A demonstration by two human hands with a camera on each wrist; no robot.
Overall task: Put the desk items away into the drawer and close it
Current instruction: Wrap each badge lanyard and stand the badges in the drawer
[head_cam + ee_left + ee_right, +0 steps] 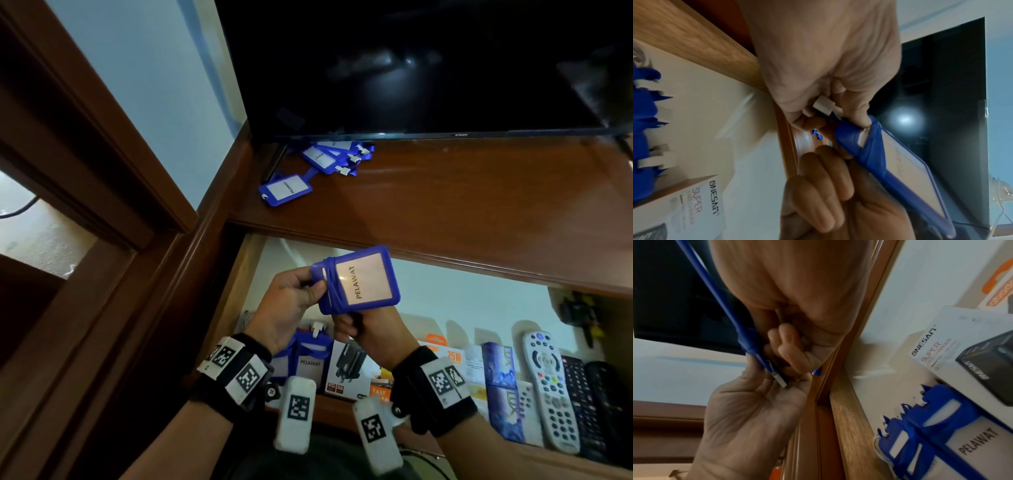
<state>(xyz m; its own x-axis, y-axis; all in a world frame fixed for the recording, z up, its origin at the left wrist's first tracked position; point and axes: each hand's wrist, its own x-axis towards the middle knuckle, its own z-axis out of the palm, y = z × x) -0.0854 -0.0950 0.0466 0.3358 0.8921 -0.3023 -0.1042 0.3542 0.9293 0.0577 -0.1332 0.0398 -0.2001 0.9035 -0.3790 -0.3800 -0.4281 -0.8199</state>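
From the head camera I see my left hand (291,301) and right hand (371,334) both gripping a blue plastic badge holder with a white PELAWAT card (356,279), its lanyard wound round it, at frame centre above the open wooden drawer (236,291). The drawer holds more blue badge holders (308,359) at lower centre, a white charger box (346,370), orange boxes (442,353), and remote controls (548,387) at lower right. Further blue badge holders (308,171) lie on the brown desk (479,198), upper centre, under a black television (411,65).

The left wrist view shows my left fingers (855,113) pinching the holder's white clip (823,105).

The right wrist view shows my right fingers (789,344) curled against the holder's edge (719,295); stowed holders sit at lower right.
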